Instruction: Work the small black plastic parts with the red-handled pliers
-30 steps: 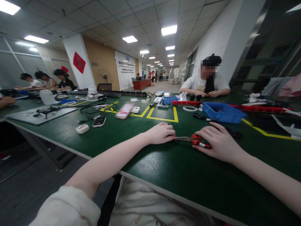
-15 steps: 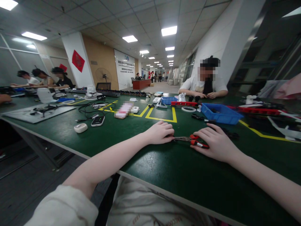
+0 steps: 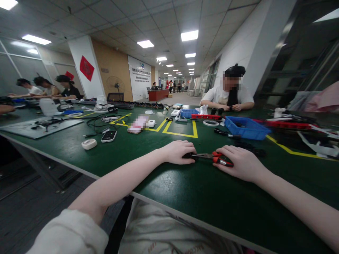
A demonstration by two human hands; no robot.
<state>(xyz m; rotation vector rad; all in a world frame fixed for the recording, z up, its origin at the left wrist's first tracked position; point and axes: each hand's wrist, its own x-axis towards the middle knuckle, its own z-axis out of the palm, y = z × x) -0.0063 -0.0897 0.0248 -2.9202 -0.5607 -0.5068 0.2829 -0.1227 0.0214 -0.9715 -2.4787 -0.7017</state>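
My right hand (image 3: 239,163) is closed around the red-and-black handles of a pair of pliers (image 3: 223,162). The metal jaws point left and reach the small black part (image 3: 188,155) in my left hand (image 3: 178,152). My left fingers are curled over that part and hide most of it, so its kind does not show. Both hands rest low over the green tabletop (image 3: 164,190), close to its front edge.
Beyond my right hand stand a blue bin (image 3: 246,127) and a dark bundle of parts (image 3: 250,149). A phone (image 3: 138,124), a black-faced device (image 3: 108,136) and a white rounded case (image 3: 89,144) lie to the left. Across the table sits a person (image 3: 227,93).
The right fingers have closed further over the pliers' handles. More of the black part shows at my left fingertips. The view has shifted slightly.
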